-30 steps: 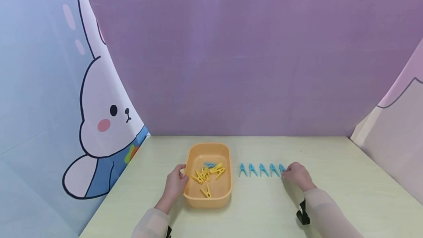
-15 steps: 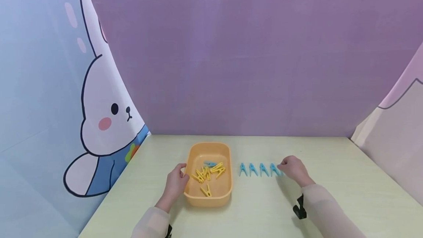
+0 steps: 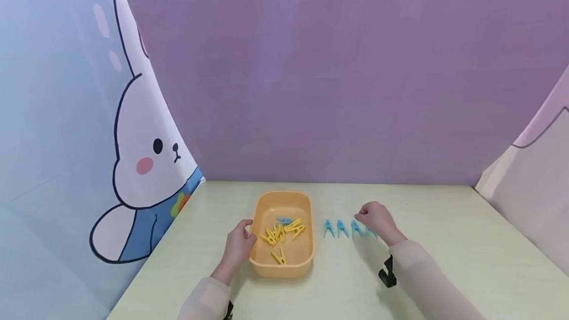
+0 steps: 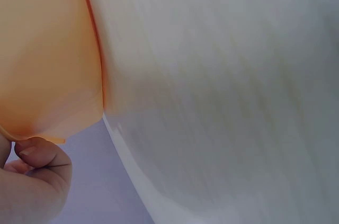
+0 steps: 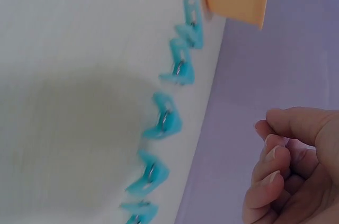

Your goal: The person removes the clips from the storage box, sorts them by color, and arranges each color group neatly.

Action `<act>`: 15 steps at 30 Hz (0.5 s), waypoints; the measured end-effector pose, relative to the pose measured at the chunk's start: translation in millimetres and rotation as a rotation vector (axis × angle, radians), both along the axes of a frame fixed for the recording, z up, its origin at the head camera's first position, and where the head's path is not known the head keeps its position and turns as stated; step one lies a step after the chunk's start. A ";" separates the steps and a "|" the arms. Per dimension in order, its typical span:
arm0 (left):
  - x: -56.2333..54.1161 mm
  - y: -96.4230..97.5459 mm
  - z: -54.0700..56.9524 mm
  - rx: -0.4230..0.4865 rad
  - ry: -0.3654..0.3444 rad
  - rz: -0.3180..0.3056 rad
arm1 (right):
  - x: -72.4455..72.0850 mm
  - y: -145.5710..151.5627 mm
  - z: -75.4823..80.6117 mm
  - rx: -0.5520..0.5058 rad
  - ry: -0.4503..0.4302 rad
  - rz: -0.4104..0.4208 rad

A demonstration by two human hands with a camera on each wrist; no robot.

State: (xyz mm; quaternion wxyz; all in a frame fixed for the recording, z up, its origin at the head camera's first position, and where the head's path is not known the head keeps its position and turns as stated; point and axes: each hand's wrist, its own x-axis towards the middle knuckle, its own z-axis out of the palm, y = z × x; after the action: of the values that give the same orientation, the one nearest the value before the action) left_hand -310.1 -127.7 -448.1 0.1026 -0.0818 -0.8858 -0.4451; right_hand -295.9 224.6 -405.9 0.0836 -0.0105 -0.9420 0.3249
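Observation:
My left hand [image 3: 238, 247] pinches the left rim of an orange plastic basin [image 3: 282, 271]. Inside the basin lie several yellow clothespins [image 3: 278, 234] and some blue ones [image 3: 284, 220] near its far end. To the right of the basin, several blue clothespins [image 3: 342, 229] stand in a row on the table. Over the right part of that row hovers my right hand [image 3: 377, 220], covering part of it in the head view. In the right wrist view, its fingers [image 5: 271, 182] are loosely curled with nothing between them, apart from the clothespins [image 5: 167, 117].
The pale table [image 3: 444, 251] ends at a purple backdrop [image 3: 338, 88]. A cartoon rabbit sheet [image 3: 146, 137] hangs at the left, a pale sheet [image 3: 529, 191] at the right. A black strap [image 3: 388, 273] sits on the right wrist.
My right hand has left the clothespin at the row's right end, rising and moving left above the row. The left hand stays on the basin rim.

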 end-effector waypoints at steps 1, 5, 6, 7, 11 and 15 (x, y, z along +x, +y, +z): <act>0.1 0.1 -0.1 0.000 0.002 -0.001 | -0.8 -2.8 0.8 0.001 0.002 0.005; 1.2 1.0 1.2 0.002 0.010 -0.002 | -4.3 -12.8 4.1 -0.013 -0.005 0.015; 1.4 1.0 1.3 0.000 0.016 -0.004 | -5.3 -15.1 4.7 -0.017 -0.006 0.017; 1.8 1.1 1.8 0.003 0.014 -0.001 | -6.5 -17.2 4.6 -0.017 -0.008 0.019; 2.4 0.9 2.0 0.004 0.020 0.002 | -9.3 -26.6 5.8 -0.013 0.002 0.027; 2.8 0.3 2.0 -0.001 0.034 0.004 | -11.8 -38.2 9.0 -0.005 -0.007 0.026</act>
State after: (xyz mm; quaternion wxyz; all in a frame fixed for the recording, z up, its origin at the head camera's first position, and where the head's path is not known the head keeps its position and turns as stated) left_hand -307.2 -127.4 -446.1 0.1184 -0.0875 -0.8843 -0.4432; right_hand -307.7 186.4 -397.0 0.0763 0.0002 -0.9415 0.3283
